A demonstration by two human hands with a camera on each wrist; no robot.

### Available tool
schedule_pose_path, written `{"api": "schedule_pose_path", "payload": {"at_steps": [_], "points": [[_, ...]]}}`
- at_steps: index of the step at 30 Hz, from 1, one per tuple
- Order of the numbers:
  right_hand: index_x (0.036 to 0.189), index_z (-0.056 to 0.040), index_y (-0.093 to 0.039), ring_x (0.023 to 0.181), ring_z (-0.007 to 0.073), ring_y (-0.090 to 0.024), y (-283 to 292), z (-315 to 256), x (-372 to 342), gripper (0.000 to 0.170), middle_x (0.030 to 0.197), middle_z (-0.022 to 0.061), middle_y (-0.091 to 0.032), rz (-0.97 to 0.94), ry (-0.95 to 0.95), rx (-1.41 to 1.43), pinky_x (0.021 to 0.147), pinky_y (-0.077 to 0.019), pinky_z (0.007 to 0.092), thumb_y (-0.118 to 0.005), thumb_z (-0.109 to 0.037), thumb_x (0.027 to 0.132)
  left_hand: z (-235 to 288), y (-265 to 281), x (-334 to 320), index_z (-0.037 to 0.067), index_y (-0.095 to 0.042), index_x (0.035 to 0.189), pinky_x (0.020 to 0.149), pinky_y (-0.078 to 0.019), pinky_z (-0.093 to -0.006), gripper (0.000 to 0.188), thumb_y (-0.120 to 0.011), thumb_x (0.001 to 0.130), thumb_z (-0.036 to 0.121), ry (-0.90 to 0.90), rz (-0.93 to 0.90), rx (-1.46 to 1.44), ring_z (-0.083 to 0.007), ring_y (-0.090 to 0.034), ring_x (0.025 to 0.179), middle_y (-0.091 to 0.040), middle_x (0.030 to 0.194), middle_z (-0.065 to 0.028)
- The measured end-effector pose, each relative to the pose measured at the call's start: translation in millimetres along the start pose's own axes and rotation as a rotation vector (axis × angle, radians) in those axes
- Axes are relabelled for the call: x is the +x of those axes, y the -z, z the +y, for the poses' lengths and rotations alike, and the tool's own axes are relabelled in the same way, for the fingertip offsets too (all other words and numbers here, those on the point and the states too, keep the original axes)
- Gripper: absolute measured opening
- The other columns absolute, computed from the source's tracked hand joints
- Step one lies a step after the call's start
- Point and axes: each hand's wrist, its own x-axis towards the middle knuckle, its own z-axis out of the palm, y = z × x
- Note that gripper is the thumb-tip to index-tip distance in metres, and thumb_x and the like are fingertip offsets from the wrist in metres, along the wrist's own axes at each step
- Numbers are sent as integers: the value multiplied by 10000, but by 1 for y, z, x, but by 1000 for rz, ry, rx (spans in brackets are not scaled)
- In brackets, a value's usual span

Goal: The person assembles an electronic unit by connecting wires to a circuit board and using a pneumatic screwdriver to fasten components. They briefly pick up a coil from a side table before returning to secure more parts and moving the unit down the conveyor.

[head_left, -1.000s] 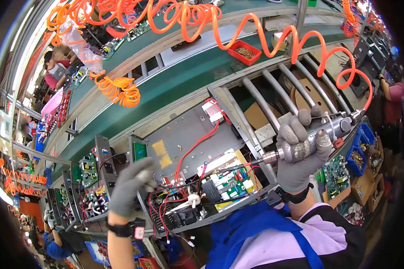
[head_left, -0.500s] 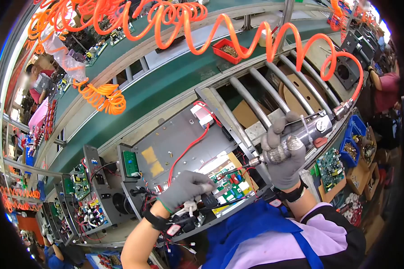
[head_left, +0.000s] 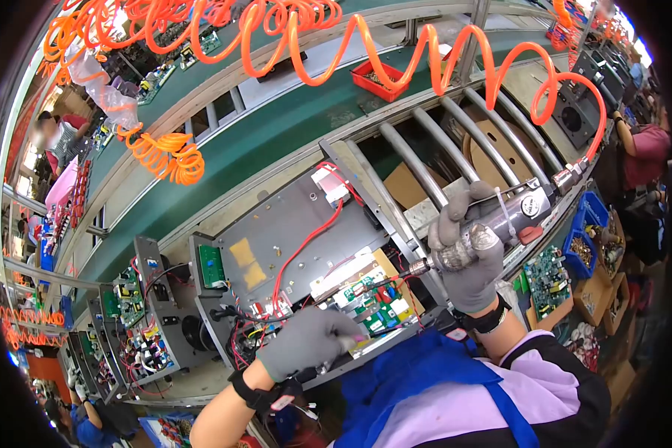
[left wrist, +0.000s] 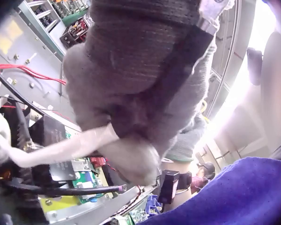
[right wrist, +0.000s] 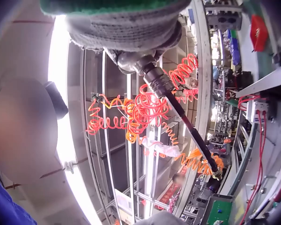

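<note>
The right hand gripped a pneumatic screwdriver; the left hand pinched white cable its swinging bit might snag.

Grey, finely ribbed, on gloved left hand; grey also on gloved right hand, green at cuff. Silver-grey on power driver, red on lever. Orange on coiled hose. Dull grey on chassis; yellow-tan on patches. Green on circuit board. Blue on apron.

The driver looks shiny metal, the chassis matt metal, the hose glossy plastic, the glove ribbed knit.
</note>
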Motion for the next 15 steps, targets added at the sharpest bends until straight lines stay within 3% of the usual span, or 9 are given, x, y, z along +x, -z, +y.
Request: {"api": "schedule_pose_path", "payload": {"at_steps": [1, 4, 5, 8, 9, 10, 12, 15], "points": [[1350, -72, -472, 637, 95, -464, 2, 0, -1, 559, 998, 61, -541, -5, -6, -5, 540, -422, 263, -659, -247, 852, 13, 4, 3, 68, -763, 969, 674, -540, -338, 186, -730, 852, 209, 27, 172, 255, -179, -695, 726, -732, 815, -101], [1339, -73, -468, 664, 104, -483, 5, -1, -6, 556, 995, 59, -537, 28, 4, -44, 553, -439, 266, -662, -246, 848, 3, 21, 12, 87, -765, 964, 655, -535, -339, 189, -722, 846, 229, 169, 315, 407, -212, -691, 682, -721, 780, -107], [1299, -163, -481, 760, 152, -598, 15, -7, -7, 468, 1020, 36, -569, -76, -58, 44, 686, -504, 343, -651, -115, 866, 1, 27, 11, 81, -765, 947, 650, -529, -329, 176, -730, 838, 215, 208, 335, 381, -202, -679, 642, -714, 756, -98], [1293, -152, -476, 761, 158, -604, 19, -7, -14, 487, 1014, 36, -568, -25, -87, 63, 684, -509, 351, -665, -79, 850, 6, 25, 17, 56, -756, 964, 649, -521, -320, 215, -752, 822, 218, 80, 222, 135, -169, -670, 655, -708, 748, -85], [1291, -148, -474, 763, 161, -608, 20, -6, -14, 498, 1011, 40, -566, -26, -89, 63, 690, -513, 354, -671, -67, 841, -18, 10, 32, 31, -743, 986, 655, -515, -306, 250, -765, 811, 207, -5, 197, 80, -139, -658, 678, -706, 751, -68], [1289, -143, -471, 765, 165, -612, 22, -3, -15, 509, 1008, 44, -565, -27, -92, 61, 695, -518, 357, -676, -55, 831, -6, 1, 38, 25, -736, 985, 652, -510, -300, 233, -752, 820, 189, -9, 204, 130, -126, -648, 689, -707, 760, -60], [1280, -131, -467, 768, 172, -620, 24, -1, -17, 526, 1000, 54, -563, -26, -97, 59, 699, -528, 361, -687, -36, 812, 2, -12, 53, 45, -725, 930, 693, -532, -357, 213, -740, 810, 220, 88, 205, 136, -236, -685, 706, -712, 787, -129], [1259, -87, -455, 767, 181, -631, 26, 4, -20, 527, 990, 77, -557, -18, -97, 43, 684, -552, 356, -700, -41, 794, -14, -21, 62, 55, -718, 912, 689, -535, -377, 205, -728, 806, 230, 151, 266, 116, -267, -693, 722, -717, 803, -135]]}}
